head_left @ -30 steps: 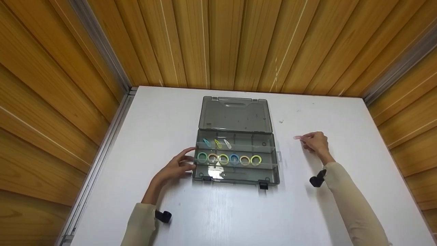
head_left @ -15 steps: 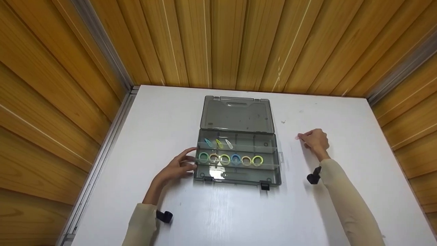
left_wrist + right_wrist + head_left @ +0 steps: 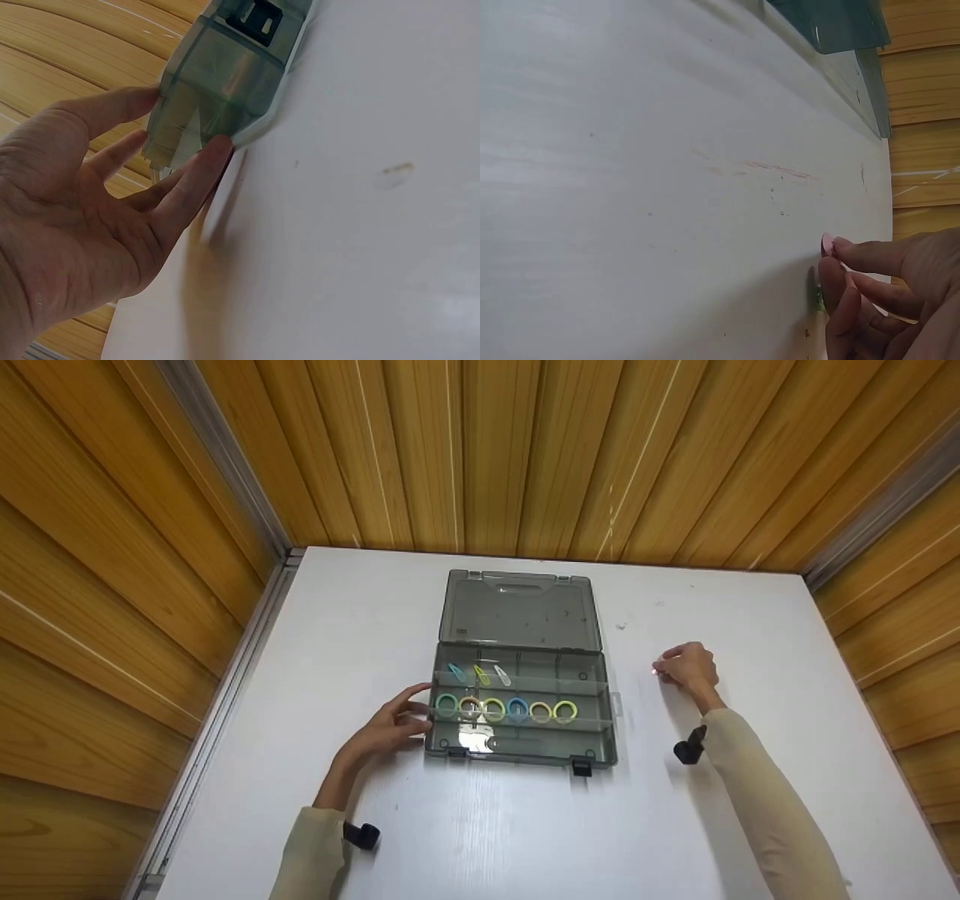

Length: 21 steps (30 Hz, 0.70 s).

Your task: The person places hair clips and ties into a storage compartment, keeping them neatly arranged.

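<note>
In the head view an open smoky-grey compartment box [image 3: 525,742] lies on the white table. Its back row holds a blue, a yellow and a white snap hair clip [image 3: 502,675]; the middle row has several coloured hair ties [image 3: 517,709]. My left hand [image 3: 386,729] rests its spread fingertips against the box's left side, and the left wrist view shows fingers [image 3: 195,180] at its wall. To the right of the box, my right hand [image 3: 688,666] pinches a pink hair clip [image 3: 827,244] between thumb and fingertips, which cover most of it.
The box's lid [image 3: 521,611] lies folded back toward the rear wall. A latch [image 3: 581,767] sticks out at the front. A small clear scrap [image 3: 621,626] is on the table to the lid's right. Wood-patterned walls [image 3: 495,457] enclose the table.
The pink clip stuck out left of my right fingertips; now just a small bit shows in the head view. My right hand has turned slightly. My left hand stays at the box.
</note>
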Each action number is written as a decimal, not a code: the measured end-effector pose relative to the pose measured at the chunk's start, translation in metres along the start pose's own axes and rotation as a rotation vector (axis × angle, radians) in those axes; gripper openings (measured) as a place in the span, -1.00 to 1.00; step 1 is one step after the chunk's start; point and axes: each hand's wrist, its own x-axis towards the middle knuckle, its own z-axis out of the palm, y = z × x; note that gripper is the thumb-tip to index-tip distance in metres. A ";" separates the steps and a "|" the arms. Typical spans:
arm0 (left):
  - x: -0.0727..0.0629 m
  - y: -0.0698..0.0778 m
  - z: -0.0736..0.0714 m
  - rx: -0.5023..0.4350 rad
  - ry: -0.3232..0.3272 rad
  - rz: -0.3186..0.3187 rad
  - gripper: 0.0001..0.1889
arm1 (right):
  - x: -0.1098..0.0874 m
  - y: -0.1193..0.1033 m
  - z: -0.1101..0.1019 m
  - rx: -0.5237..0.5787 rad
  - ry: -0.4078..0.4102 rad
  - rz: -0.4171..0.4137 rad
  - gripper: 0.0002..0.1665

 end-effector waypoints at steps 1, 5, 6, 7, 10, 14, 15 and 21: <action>0.000 0.000 0.000 -0.005 -0.005 0.003 -0.22 | 0.000 0.000 0.001 0.005 -0.009 -0.002 -0.55; -0.001 -0.001 -0.001 -0.014 -0.015 0.007 -0.22 | -0.001 -0.001 0.004 0.026 -0.029 -0.029 -0.51; 0.000 -0.001 -0.001 -0.014 -0.015 0.008 -0.22 | -0.002 -0.001 0.004 0.033 -0.032 -0.040 -0.51; 0.000 -0.001 -0.002 -0.012 -0.014 0.008 -0.22 | -0.002 -0.001 0.005 0.039 -0.037 -0.054 -0.51; 0.000 -0.001 -0.002 -0.006 -0.013 0.008 -0.22 | -0.005 -0.003 0.007 0.042 -0.046 -0.085 -0.55; 0.000 -0.001 -0.002 0.005 -0.011 0.004 -0.21 | -0.009 -0.002 0.008 0.044 -0.069 -0.105 -0.60; 0.000 -0.001 -0.001 0.010 -0.009 0.001 -0.22 | -0.009 -0.002 0.008 0.046 -0.074 -0.110 -0.60; 0.001 0.000 -0.001 0.018 -0.002 -0.008 -0.22 | -0.009 -0.002 0.004 0.101 -0.080 -0.145 -0.60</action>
